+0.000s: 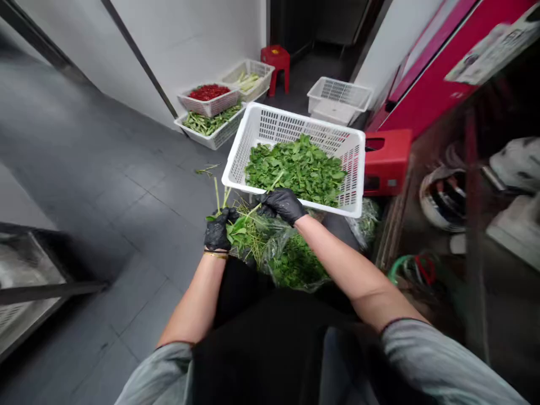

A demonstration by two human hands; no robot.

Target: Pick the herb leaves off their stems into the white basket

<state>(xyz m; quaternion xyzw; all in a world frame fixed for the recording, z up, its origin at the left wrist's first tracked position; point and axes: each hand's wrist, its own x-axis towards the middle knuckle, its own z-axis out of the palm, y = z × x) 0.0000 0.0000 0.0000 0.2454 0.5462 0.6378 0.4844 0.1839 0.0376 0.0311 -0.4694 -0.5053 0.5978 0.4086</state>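
My left hand (217, 230), in a black glove, is closed around leafy green stems (240, 226), with bare stalk ends rising above its fingers. Close by on the right, my gloved right hand (286, 206) pinches a pale green stem (276, 180) at the near rim of a white plastic basket (356, 169). Inside that basket lies a heap of picked green leaves (301, 166). Below my hands, a clear plastic bag (274, 247) holds more greens (297, 261), and thin loose stems lie over its left side. My fingertips are partly hidden by gloves and leaves.
Behind on the left are baskets of red chillies (208, 93), green vegetables (205, 124) and pale stalks (248, 81). A red stool (275, 62) and a stack of white baskets (337, 98) stand farther back. A red box (390, 163) is at the right. Stem scraps (207, 169) lie on the floor.
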